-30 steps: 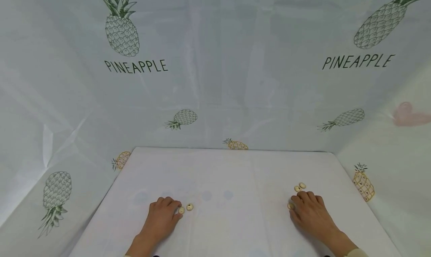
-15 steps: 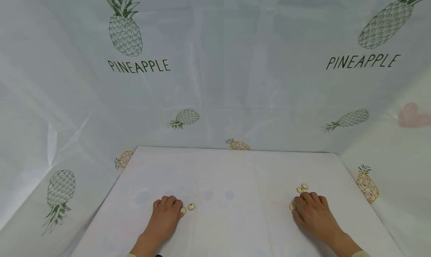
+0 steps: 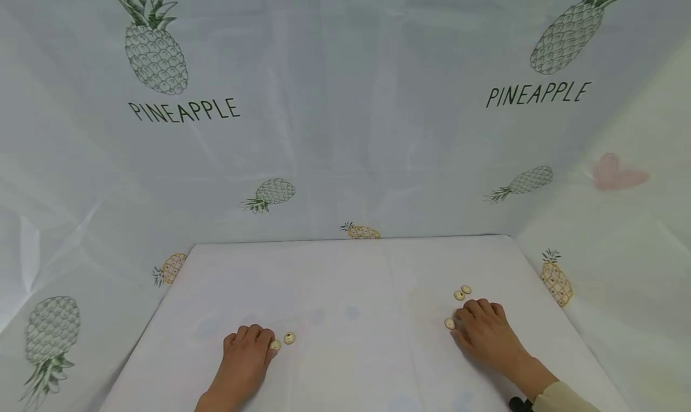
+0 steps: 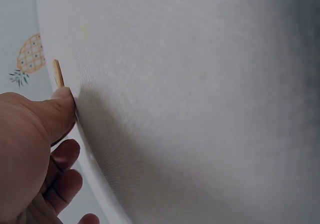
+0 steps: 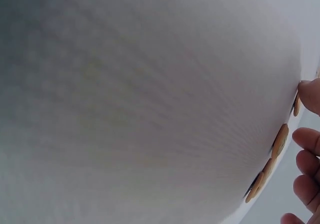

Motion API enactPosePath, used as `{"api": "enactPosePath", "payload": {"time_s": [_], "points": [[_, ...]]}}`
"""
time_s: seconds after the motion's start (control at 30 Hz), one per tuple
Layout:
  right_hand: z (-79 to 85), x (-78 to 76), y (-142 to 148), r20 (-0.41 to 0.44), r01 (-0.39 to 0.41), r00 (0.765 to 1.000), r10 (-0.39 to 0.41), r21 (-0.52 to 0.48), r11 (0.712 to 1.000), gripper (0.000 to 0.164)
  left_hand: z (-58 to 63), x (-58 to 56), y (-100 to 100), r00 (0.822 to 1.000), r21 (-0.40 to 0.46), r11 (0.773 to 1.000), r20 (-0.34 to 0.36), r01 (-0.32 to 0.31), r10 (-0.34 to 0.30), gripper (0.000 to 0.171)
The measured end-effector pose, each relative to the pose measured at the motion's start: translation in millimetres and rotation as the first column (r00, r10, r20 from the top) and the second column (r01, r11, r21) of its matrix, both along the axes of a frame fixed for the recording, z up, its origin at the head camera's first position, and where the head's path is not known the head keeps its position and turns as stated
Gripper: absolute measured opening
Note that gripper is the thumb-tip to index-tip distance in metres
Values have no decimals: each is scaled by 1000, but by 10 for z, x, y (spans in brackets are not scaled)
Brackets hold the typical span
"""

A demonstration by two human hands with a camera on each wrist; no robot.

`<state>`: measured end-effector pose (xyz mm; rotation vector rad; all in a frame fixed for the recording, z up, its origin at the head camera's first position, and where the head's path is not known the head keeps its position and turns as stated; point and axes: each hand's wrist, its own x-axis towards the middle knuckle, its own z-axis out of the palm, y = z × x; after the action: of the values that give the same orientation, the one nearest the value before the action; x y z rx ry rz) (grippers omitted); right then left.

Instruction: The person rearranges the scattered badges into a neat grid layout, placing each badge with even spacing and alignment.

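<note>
My left hand (image 3: 243,355) rests on the table at the front left, its thumb and index finger pinching a small round wooden disc (image 3: 275,344). Just right of it lies a second disc (image 3: 289,337) with dark marks. From the left wrist, my thumb covers much of the work, and a thin disc edge (image 4: 58,73) shows past it. At the right, my right hand (image 3: 486,334) has its thumb and index finger spread behind another disc (image 3: 450,323). Two more discs (image 3: 462,292) lie together beyond its fingertips. The right wrist view shows several discs (image 5: 280,140) flat beside the loosely curled fingers.
The white table (image 3: 345,280) runs back to a pale curtain (image 3: 345,112) printed with pineapples. A wide stretch of tabletop lies between the two hands. At the lower right a black strap piece (image 3: 519,405) shows by the sleeve (image 3: 564,397).
The head view has shifted, moving everything in the picture to the left. My right hand has drawn slightly away from its near disc. The discs keep their places on the table.
</note>
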<state>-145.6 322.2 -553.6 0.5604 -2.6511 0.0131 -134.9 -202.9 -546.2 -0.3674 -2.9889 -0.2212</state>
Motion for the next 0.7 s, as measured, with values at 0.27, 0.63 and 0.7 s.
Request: {"api": "enactPosePath", "payload": {"time_s": [0.27, 0.63, 0.7], "points": [[-27, -57, -3, -51, -86, 995, 86, 4, 996, 33, -7, -9, 19, 1000, -9, 1000, 4, -20, 21, 25], [-61, -99, 9, -38, -129, 991, 128, -22, 991, 34, -25, -10, 9, 1000, -7, 1000, -11, -19, 19, 24], [-52, -106, 9, -41, -132, 991, 130, -28, 991, 33, -25, -11, 7, 1000, -7, 1000, -18, -16, 16, 24]]}}
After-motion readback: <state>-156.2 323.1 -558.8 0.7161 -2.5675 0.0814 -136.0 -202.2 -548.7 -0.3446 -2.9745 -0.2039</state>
